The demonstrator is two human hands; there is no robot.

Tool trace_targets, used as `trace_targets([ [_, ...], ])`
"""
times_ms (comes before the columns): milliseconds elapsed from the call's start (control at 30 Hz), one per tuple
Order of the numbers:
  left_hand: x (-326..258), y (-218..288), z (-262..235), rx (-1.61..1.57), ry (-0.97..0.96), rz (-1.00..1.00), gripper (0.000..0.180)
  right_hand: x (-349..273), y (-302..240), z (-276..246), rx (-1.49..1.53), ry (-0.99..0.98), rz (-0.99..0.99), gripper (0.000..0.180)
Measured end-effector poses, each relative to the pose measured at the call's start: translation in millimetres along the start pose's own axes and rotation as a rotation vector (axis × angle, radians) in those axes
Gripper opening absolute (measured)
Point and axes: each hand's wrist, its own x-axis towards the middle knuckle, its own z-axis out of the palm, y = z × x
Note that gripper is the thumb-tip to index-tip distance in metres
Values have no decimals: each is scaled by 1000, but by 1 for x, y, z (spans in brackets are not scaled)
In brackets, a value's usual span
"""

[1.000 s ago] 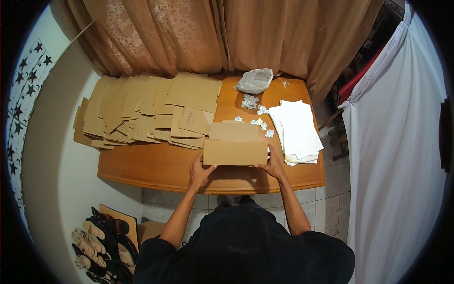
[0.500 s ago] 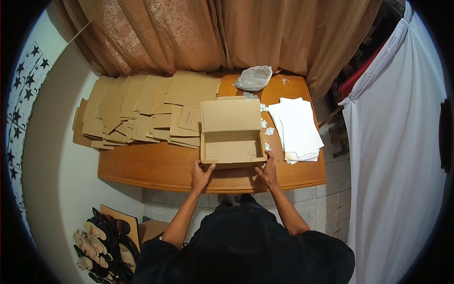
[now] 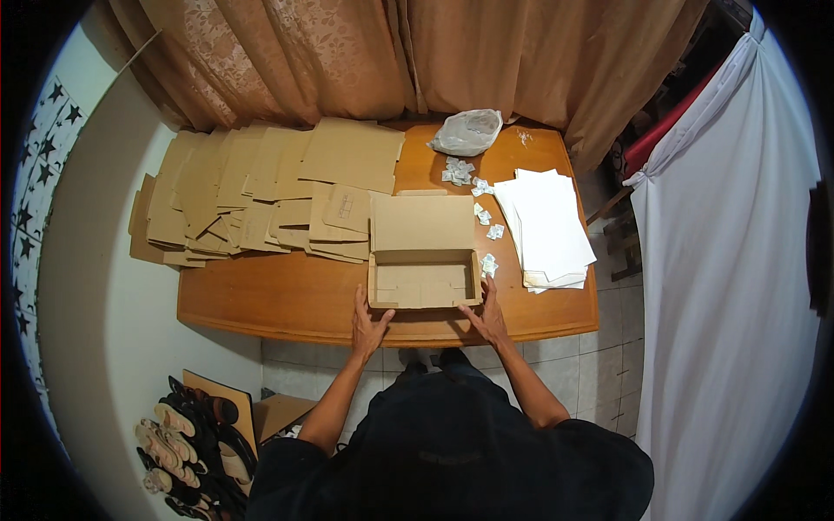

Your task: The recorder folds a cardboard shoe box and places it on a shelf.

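Observation:
An open cardboard box [image 3: 423,299] rests on the wooden table [image 3: 269,300] in front of me, its lid [image 3: 423,223] tipped back on the far side. Its inside shows bare brown cardboard. My left hand [image 3: 371,325] is at the near left corner, fingers stretched along the side and thumb apart near the front wall. At the near right corner, my right hand [image 3: 488,321] has its fingers spread beside the box and its thumb at the front edge. Neither hand is wrapped round the box.
Overlapping flat cardboard pieces [image 3: 278,174] cover the back left. Right of the box lie small white packets [image 3: 489,265] and a stack of white paper sheets [image 3: 549,230]. A translucent plastic bag [image 3: 467,133] sits near the curtain [image 3: 486,61]. Shoes [image 3: 187,443] stand at lower left.
The box has come down flat onto the table and slightly nearer to me. My fingers have loosened and spread at its corners. More small packets show behind it.

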Motion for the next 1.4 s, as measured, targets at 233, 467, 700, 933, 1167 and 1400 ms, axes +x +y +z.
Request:
trace_targets([
  [233,4,9,-8,-4,-181,-203,61,5,-6,3,-77,-92,-23,87],
  [467,4,-7,-5,272,-116,-15,54,4,-5,16,-138,-60,1,79],
  [700,10,4,-15,185,-199,-157,60,6,-4,19,-114,-60,-15,82],
  [933,27,50,-9,432,-216,126,68,-9,-19,-10,15,55,57,86],
  [1167,47,120,65,-62,-450,109,71,-17,-29,-54,33,219,138,85],
  [1400,44,157,159,-243,-606,8,67,-18,1,-112,-10,387,103,83],
])
